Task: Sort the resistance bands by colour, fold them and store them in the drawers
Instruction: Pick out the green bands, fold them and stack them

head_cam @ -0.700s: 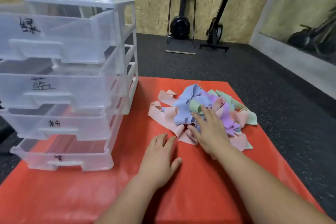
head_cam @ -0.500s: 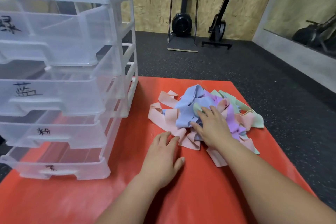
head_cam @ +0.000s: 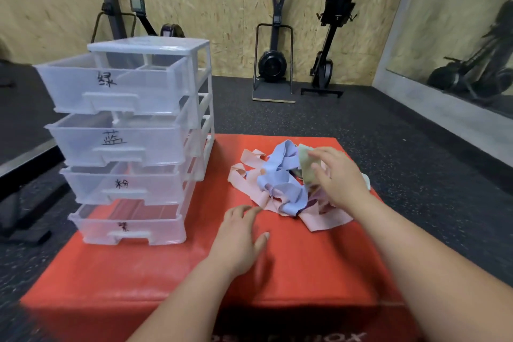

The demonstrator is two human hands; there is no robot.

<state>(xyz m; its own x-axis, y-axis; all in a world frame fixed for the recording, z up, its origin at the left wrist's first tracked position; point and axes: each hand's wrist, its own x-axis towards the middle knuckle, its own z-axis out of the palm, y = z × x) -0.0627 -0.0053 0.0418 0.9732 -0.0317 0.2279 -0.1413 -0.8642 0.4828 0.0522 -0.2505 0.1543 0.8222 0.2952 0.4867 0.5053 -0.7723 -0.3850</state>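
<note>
Hands apart: left hand (head_cam: 238, 239) flat and spread on the bare red surface, holding nothing; right hand (head_cam: 337, 175) up on the heap, fingers pinched on a pale green band (head_cam: 306, 165) and lifting one end of it clear.

Largest first. Red padded box (head_cam: 166, 280), serving as tabletop, on dark rubber gym floor. Clear plastic drawer unit (head_cam: 150, 48) standing on its left part, four drawers, all pulled part-way out, each hand-labelled with a colour. Green drawer (head_cam: 111, 86) on top, blue drawer (head_cam: 116, 144) under it, pink drawer (head_cam: 125, 186) third, purple drawer (head_cam: 127, 228) at the bottom. Nothing seen in any of them through the clear walls; sorting judged barely begun.

Tangle of resistance bands (head_cam: 288, 191) toward the far right of the box, just ahead of both hands. Blue loops (head_cam: 280, 164) on top toward the left, pink strips (head_cam: 249, 178) trailing outward left and at the near edge, a little purple showing beneath.

Key relation: heap to the right, drawers well off to the left and above the heap. Green band already in the right hand, nearer by far; its long axis hanging roughly upright from the pinch, lower end still buried. Left hand free and near enough to pin the heap or take the loose end for folding.
</note>
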